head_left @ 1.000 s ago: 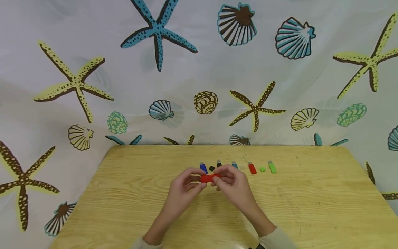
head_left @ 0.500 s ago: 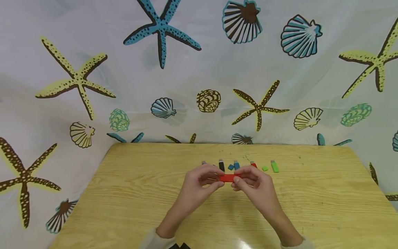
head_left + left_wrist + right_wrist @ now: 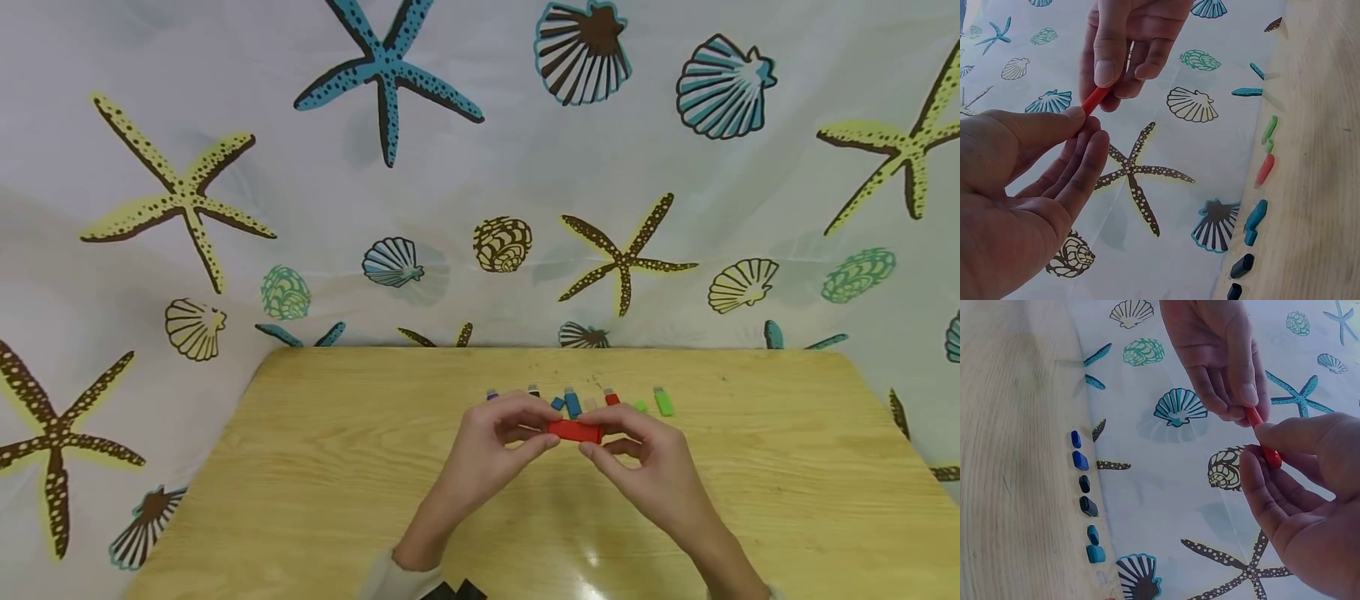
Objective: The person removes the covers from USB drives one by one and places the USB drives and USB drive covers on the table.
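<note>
Both hands hold one red USB stick (image 3: 575, 430) level in the air above the table, one at each end. My left hand (image 3: 495, 450) pinches its left end between thumb and fingertips. On the right end, my right hand (image 3: 656, 462) grips with the thumb below and the forefinger above. In the right wrist view, the red stick's rounded end (image 3: 1272, 457) shows beside the right thumb. Whether a cap is on the stick cannot be told, as fingers cover part of it.
Behind the hands lies a row of USB sticks and caps: a green stick (image 3: 663, 402), green cap (image 3: 641, 407), second red stick (image 3: 612, 397), blue stick (image 3: 572, 402) and blue cap (image 3: 557, 403). Dark ones (image 3: 1088, 506) continue the row. A patterned curtain (image 3: 450, 167) hangs beyond the wooden table (image 3: 300, 467).
Both hands have moved right with the red stick, and the head view has shifted slightly. My right thumb has moved from the stick's face to its lower edge.
</note>
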The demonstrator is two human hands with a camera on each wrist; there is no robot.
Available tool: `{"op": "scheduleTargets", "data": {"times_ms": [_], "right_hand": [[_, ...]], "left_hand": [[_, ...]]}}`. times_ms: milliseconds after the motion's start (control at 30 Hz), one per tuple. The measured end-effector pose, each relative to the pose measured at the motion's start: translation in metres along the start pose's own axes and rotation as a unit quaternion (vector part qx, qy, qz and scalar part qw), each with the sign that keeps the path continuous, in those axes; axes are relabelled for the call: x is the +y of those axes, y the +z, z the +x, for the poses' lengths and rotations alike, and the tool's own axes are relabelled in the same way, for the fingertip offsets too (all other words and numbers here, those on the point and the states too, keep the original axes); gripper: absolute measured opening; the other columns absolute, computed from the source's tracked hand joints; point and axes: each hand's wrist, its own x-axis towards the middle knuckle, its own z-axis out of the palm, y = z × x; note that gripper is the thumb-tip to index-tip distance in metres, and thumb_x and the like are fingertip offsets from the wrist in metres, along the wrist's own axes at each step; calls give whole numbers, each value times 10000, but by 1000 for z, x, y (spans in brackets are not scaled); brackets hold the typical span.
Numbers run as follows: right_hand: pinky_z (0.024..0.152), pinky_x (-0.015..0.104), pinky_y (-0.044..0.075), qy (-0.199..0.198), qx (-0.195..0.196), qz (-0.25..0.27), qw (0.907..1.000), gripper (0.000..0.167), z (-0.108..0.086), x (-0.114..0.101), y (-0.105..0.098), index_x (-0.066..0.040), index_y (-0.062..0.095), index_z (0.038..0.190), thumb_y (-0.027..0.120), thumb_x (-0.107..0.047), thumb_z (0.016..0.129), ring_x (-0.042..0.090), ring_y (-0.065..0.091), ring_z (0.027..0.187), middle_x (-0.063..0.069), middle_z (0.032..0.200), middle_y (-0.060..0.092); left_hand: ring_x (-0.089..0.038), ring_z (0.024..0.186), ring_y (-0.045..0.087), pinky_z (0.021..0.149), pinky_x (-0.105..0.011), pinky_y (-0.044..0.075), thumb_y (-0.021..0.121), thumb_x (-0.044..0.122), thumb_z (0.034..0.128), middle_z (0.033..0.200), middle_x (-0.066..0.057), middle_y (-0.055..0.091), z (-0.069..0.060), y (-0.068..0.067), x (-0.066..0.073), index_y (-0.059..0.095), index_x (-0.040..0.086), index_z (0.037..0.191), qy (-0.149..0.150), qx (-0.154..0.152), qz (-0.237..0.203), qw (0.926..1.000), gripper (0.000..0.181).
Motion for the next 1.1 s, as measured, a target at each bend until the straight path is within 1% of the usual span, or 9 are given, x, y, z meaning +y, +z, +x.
{"op": "scheduleTargets", "data": {"times_ms": [133, 233, 400, 567, 833, 967, 1100], "right_hand": [[699, 313, 637, -469, -29, -395, 9981, 278, -2, 0, -3, -107, 742, 1106, 793, 36, 873, 159, 698, 911, -13, 1030, 727], [697, 299, 634, -677, -52, -646, 9956, 294, -1, -1, -4, -107, 745, 1111, 800, 41, 863, 142, 702, 881, -32, 1035, 733], [707, 293, 634, -819, -164, -843, 9929, 326, -3, -4, -6, -112, 752, 1125, 814, 44, 846, 133, 702, 884, -43, 1053, 735], [710, 274, 629, -955, -217, -1045, 9897, 318, -7, -7, -7, -126, 754, 1133, 820, 14, 854, 116, 699, 892, -51, 1057, 734], [698, 268, 627, -1046, -231, -1199, 9870, 303, -9, -11, -8, -141, 762, 1119, 830, -15, 851, 94, 697, 852, -57, 1045, 742], [701, 262, 624, -1128, -285, -1265, 9851, 304, -9, -12, -10, -149, 760, 1120, 831, -24, 851, 91, 696, 847, -58, 1046, 743], [700, 231, 612, -1309, -339, -1319, 9820, 320, -7, -12, -11, -151, 757, 1126, 834, -16, 847, 86, 697, 837, -54, 1043, 745]], "left_hand": [[-204, 950, 739, 831, -347, 627, 765, -12, 906, 1058, -93, 724, -2, 3, -1, 744, 35, 1093, -79, 27, -76, 9999, 194], [-220, 948, 738, 832, -355, 627, 774, -16, 896, 1055, -102, 721, -4, 3, -2, 741, 37, 1083, -31, 71, -181, 9998, 197], [-242, 919, 742, 823, -377, 631, 789, -17, 881, 1034, -116, 711, -8, 4, -1, 734, 28, 1064, 45, 88, -351, 9993, 196], [-248, 906, 743, 819, -411, 631, 791, -31, 874, 1031, -122, 714, -12, 6, -2, 737, 25, 1067, 148, 80, -360, 9992, 208], [-232, 905, 745, 809, -363, 633, 789, 0, 889, 1040, -107, 738, -14, 6, 0, 755, 32, 1071, 203, 48, -299, 9993, 188], [-240, 900, 747, 813, -373, 632, 785, 2, 893, 1055, -113, 734, -14, 6, 1, 763, 29, 1060, 209, 15, -362, 9991, 170], [-244, 908, 744, 812, -394, 633, 785, -5, 892, 1068, -118, 730, -15, 4, 2, 767, 26, 1050, 210, -17, -404, 9990, 162]]}}
